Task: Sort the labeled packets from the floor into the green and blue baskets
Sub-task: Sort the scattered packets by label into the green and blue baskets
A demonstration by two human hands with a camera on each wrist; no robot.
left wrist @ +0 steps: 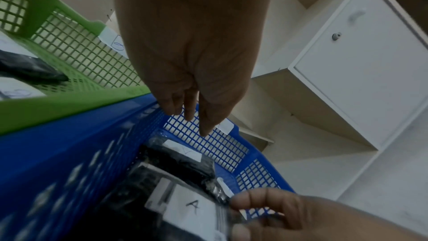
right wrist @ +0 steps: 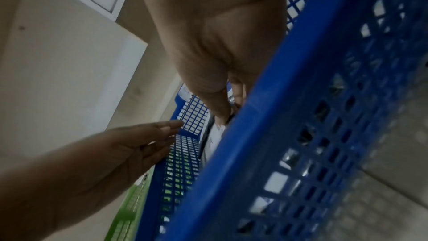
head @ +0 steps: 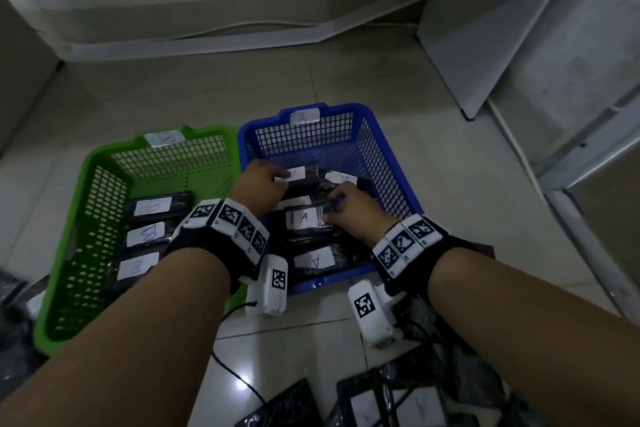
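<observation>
The green basket (head: 104,163) is seen just left of the blue basket (head: 388,163), walls touching, and three B-labelled packets (head: 145,236) are laid flat in it. Over the blue basket's inside, the left hand (head: 261,180) is held with fingers straight and relaxed, nothing gripped. Inside the blue basket, several black packets are piled, and one marked A (head: 304,218) is pinched at its right end by the right hand (head: 353,210), fingers and thumb curled on the wrap. More packets (head: 391,402) are left on the floor on the near side of the blue basket, and a white cabinet (head: 485,28) is seen beyond it to the right.
</observation>
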